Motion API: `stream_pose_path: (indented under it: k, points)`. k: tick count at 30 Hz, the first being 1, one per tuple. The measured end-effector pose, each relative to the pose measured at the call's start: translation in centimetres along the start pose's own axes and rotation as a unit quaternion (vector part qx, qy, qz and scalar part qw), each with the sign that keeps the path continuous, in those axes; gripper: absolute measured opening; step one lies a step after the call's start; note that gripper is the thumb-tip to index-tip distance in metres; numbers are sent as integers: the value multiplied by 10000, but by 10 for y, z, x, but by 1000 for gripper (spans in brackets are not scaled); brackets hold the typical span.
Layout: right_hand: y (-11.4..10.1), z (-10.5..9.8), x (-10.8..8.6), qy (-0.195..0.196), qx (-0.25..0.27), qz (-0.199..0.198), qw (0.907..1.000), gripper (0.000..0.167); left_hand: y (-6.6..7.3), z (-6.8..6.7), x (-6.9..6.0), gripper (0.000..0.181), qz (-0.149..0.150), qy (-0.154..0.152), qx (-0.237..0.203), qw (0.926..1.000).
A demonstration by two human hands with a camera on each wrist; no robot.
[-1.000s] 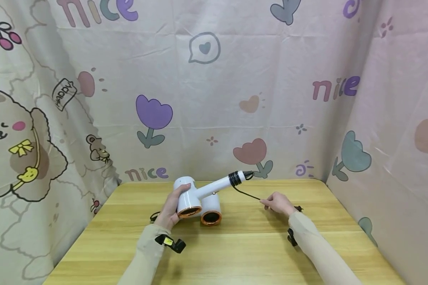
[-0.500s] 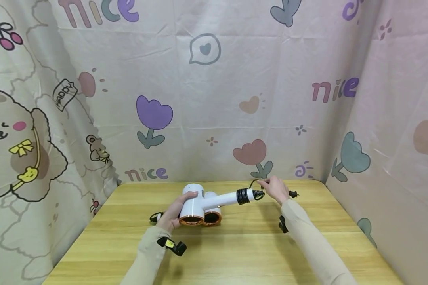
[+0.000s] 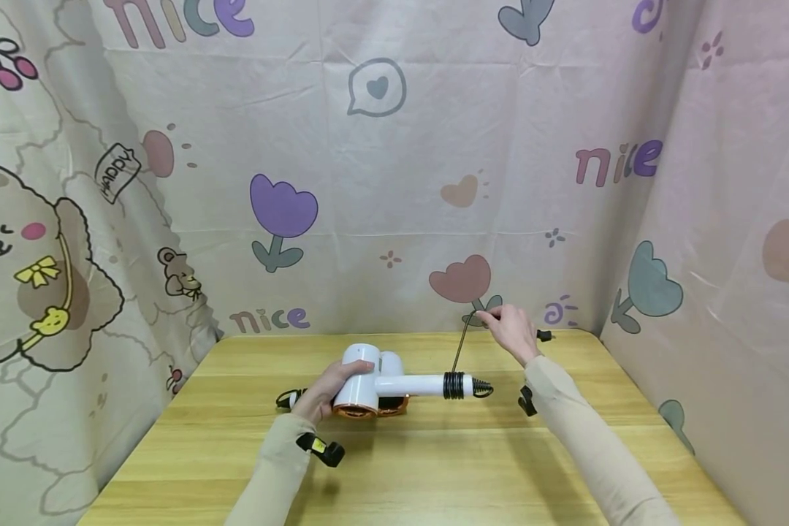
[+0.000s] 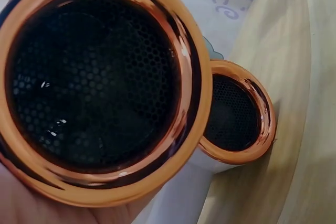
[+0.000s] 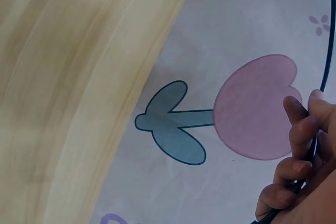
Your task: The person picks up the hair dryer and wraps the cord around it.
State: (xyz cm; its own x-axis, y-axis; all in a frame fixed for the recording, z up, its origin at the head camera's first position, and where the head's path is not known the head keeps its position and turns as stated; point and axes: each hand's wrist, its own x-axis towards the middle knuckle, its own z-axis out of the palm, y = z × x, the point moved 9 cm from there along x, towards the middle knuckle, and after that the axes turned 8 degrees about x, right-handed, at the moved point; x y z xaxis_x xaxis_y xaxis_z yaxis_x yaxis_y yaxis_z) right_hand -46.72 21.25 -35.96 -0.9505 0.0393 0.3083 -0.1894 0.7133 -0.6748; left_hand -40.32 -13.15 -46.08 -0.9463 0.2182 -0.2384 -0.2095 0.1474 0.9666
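Note:
A white hair dryer (image 3: 408, 385) with a copper-coloured rim is gripped round its head by my left hand (image 3: 332, 389), its handle pointing right. Black cord (image 3: 454, 385) lies in several turns round the handle's end. From those turns the cord rises to my right hand (image 3: 511, 332), which pinches it between thumb and fingers. In the right wrist view the cord (image 5: 327, 59) runs through the curled fingers (image 5: 302, 129). The plug (image 3: 544, 335) hangs just beyond the right hand. The left wrist view shows the dryer's dark round grille (image 4: 94, 82) close up.
A second white hair dryer (image 3: 391, 361) lies behind the held one, partly hidden; its copper rim (image 4: 269, 114) shows in the left wrist view. A black plug end (image 3: 288, 399) lies left of the left hand. The wooden table (image 3: 434, 475) ends at a patterned curtain (image 3: 381, 183).
My right hand has moved up and slightly left with the cord, which now runs upward from the handle. The held dryer has shifted slightly right and its handle has dropped to level.

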Motion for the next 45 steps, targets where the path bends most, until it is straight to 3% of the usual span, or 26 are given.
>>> stream_pose_path:
  k: [6, 10, 17, 23, 28, 31, 37, 45]
  points:
    - [-7, -6, -1, 327, 106, -91, 9994, 40, 3, -2, 0, 73, 33, 126, 99, 9999]
    - [-26, -13, -5, 957, 101, -660, 9932, 35, 10, -3, -1, 73, 230, 328, 387, 9984]
    - [-64, -22, -22, 1935, 284, -1858, 9629, 25, 14, -8, -2, 74, 489, 951, 623, 9923]
    - [-83, -31, -38, 2396, 711, -2496, 9355, 15, 18, -19, -7, 75, 829, 1846, 804, 9760]
    - [-97, -35, -50, 2464, 1099, -2846, 9199, 13, 22, -23, -9, 78, 967, 2200, 787, 9675]
    - [-104, -35, -54, 2413, 1353, -2902, 9161, 12, 27, -24, -11, 81, 1044, 2335, 886, 9627]
    - [-103, -29, -59, 2205, 1873, -2629, 9204, 13, 33, -23, -12, 79, 1232, 2515, 1244, 9519]
    - [-91, -20, -63, 1801, 2526, -2247, 9237, 14, 27, -24, -17, 89, 1225, 2702, 1424, 9443]
